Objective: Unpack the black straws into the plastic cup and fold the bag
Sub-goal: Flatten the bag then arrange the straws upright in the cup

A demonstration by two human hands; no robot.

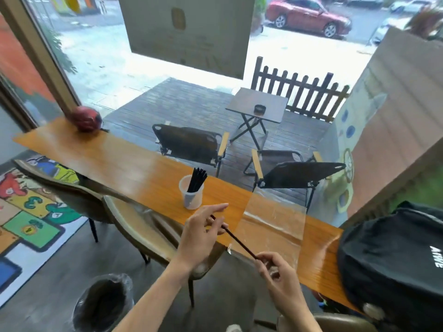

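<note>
A: Where is the straw (pixel 236 238) found, and how is it held?

B: It is held above the near edge of the counter (pixel 124 164), between the two hands. One end is pinched in the closed fingertips of the right hand (pixel 279 274). The other end is caught lightly by the left hand (pixel 203 232), whose thumb and middle fingers are curled on it while the forefinger is stretched out free.

A: Which way is it pointed?

B: Its long axis is laid on a slant, from the right hand low and near up to the left hand, farther off and toward the cup (pixel 191 194). The far end is aimed roughly at the cup, which is stood upright on the counter with a bundle of straws (pixel 197 179) already leaning in it.

A: How is it expected to handle?

B: It is judged very light, thin and fairly stiff, though easily bent or kinked if squeezed mid-length. A gentle grip near one end is advised, so the other end can be dropped into the cup.

A: And the bag (pixel 273 219)?

B: It is seen lying flat, clear and apparently empty, just right of the cup. It is judged limp and slippery; folding is not yet done.
</note>
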